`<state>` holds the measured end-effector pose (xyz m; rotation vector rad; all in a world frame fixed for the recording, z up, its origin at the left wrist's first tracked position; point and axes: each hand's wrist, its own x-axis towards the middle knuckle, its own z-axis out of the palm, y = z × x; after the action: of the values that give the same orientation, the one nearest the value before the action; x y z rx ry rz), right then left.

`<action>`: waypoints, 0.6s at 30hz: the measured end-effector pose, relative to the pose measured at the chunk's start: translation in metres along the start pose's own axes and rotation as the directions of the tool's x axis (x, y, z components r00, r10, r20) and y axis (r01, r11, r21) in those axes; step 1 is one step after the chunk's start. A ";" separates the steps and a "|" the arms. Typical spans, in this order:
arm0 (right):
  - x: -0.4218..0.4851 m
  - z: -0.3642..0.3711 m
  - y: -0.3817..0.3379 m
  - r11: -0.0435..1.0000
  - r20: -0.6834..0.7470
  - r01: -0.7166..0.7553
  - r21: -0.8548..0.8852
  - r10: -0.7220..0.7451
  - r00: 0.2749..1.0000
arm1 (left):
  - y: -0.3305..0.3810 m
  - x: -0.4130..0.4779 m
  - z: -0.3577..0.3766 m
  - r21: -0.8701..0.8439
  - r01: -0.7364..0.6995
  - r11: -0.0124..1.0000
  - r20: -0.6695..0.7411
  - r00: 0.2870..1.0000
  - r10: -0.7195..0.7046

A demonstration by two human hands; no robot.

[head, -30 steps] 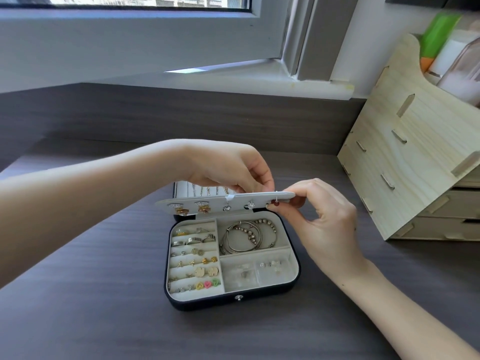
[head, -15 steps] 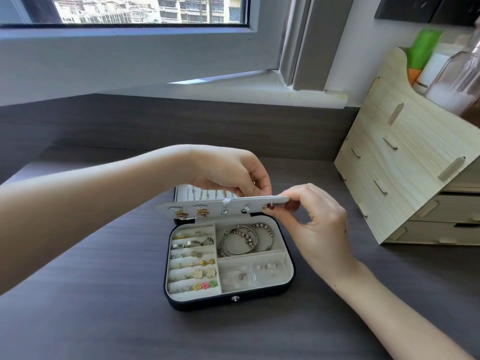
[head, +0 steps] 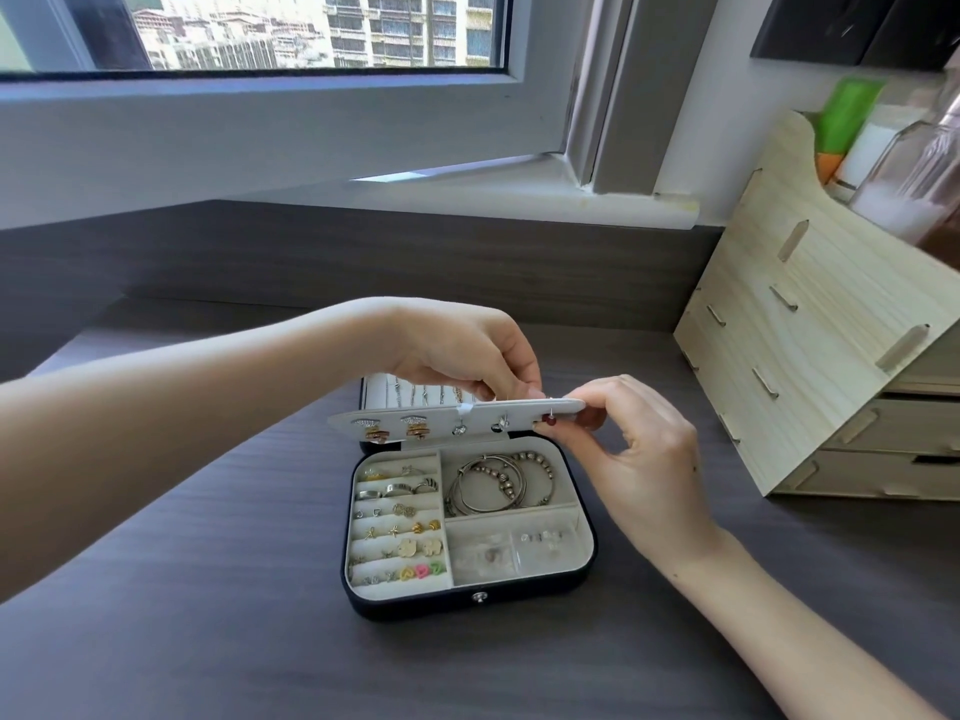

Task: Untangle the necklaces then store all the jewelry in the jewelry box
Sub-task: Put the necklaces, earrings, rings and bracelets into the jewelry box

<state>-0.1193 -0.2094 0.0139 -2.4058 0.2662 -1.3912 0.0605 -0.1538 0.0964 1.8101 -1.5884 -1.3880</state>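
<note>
While the earring panel [head: 457, 420] is held level above the open jewelry box [head: 467, 532], storing appears to be the step in hand. Red stud [head: 549, 420]: at panel's right end, pinched by right hand [head: 631, 454]. Left hand [head: 467, 350]: fingertips pinched at panel's top edge, apparently on the stud's post. Necklaces [head: 421, 394]: behind panel, in the lid. Next, likely: fit a backing, lower panel.

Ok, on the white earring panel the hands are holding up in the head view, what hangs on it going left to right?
On the earring panel: gold-and-silver drop earring → its matching earring → small silver stud → second silver stud → red stud, at the end pinched by the right hand. The left hand holds the top edge.
</note>
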 end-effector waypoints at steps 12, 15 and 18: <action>0.001 -0.001 0.001 1.000 0.016 0.024 -0.005 -0.024 1.000 | -0.019 -0.018 -0.008 0.187 0.170 0.968 -0.479 0.876 -0.061; 0.001 -0.001 0.003 0.999 0.040 0.044 -0.005 -0.043 0.998 | -0.055 -0.028 -0.016 0.221 0.402 0.889 -0.794 0.604 -0.076; 0.000 -0.004 0.004 0.998 0.077 0.059 -0.015 -0.058 0.995 | -0.081 -0.036 -0.019 0.087 0.556 0.827 -0.801 0.533 -0.274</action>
<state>-0.1231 -0.2134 0.0142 -2.4937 0.1900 -1.3227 0.1248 -0.1032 0.0571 2.6292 -0.9571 -0.2923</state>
